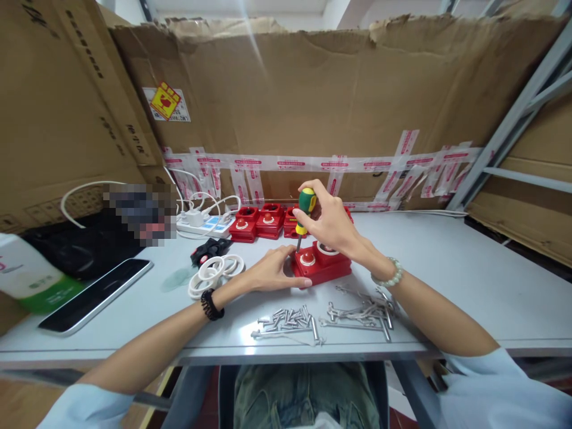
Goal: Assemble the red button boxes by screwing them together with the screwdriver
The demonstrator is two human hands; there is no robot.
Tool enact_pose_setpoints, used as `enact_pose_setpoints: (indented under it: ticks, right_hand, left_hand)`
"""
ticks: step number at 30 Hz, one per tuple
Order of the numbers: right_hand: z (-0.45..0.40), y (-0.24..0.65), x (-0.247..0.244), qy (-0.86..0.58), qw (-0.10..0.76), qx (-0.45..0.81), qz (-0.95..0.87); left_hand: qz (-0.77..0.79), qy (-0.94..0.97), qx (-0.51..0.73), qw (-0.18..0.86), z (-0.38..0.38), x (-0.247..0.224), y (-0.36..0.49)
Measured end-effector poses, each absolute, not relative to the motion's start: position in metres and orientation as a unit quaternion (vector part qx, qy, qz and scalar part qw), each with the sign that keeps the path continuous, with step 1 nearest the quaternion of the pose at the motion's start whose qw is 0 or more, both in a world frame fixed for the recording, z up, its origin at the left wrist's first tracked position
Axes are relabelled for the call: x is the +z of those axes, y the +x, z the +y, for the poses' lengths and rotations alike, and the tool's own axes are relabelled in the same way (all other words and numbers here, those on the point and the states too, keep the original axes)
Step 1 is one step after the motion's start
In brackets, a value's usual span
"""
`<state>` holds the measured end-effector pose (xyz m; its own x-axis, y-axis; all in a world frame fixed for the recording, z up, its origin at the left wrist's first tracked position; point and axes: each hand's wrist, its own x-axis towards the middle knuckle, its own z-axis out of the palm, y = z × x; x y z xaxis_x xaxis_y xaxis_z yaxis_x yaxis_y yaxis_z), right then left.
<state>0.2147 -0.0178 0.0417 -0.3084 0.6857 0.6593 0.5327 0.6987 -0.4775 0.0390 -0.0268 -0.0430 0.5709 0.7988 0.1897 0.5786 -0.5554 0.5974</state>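
Note:
My right hand (330, 223) is closed around the green and yellow handle of a screwdriver (306, 202). The screwdriver stands nearly upright, its tip at the far left corner of a red box (328, 273). On top of that box are a red knob with a white ring and a larger white ring, partly hidden by my right wrist. My left hand (274, 268) grips the box's left end, thumb along the near side and fingers at the far left corner. Several loose screws (290, 317) lie in front of the box, beside metal rods with white strings (361, 313).
Several similar red boxes (269, 220) line the back, beside a power strip (203, 225) with white cables. White rings (212, 271) and black parts (208, 250) lie left of my left hand. A phone (96, 295) and a green-white pack (38, 274) are far left. Cardboard (290, 95) walls the table.

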Motion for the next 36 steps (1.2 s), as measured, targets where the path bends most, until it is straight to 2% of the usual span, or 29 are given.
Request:
enact_pose_setpoints:
  ticks: [8,16,22,24,28,30,34,36]
  right_hand:
    - [-0.018,0.215,0.042,-0.395,0.442,0.060,-0.803]
    - [-0.025,0.207,0.038,-0.466,0.384,-0.069,-0.794]
    - [-0.016,0.209,0.049,-0.366,0.396,0.103,-0.836]
    - [-0.007,0.212,0.057,-0.305,0.375,0.164,-0.860]
    - [0.006,0.218,0.069,-0.204,0.278,0.302,-0.889]
    - [0.007,0.218,0.071,-0.235,0.282,0.261,-0.893]
    - [-0.003,0.207,0.067,-0.417,0.326,-0.020,-0.848]
    - [-0.008,0.199,0.066,-0.464,0.310,-0.080,-0.826]
  left_hand:
    - [0.404,0.851,0.250,0.226,-0.025,-0.046,0.040]
    - [0.393,0.855,0.248,0.230,-0.028,-0.040,0.044]
    - [0.399,0.863,0.237,0.200,-0.028,-0.041,0.046]
    - [0.405,0.865,0.233,0.184,-0.027,-0.042,0.046]
    - [0.420,0.866,0.225,0.150,-0.026,-0.044,0.047]
    - [0.420,0.868,0.221,0.145,-0.026,-0.043,0.047]
    - [0.422,0.867,0.218,0.153,-0.027,-0.042,0.047]
    - [0.419,0.867,0.223,0.154,-0.027,-0.042,0.047]
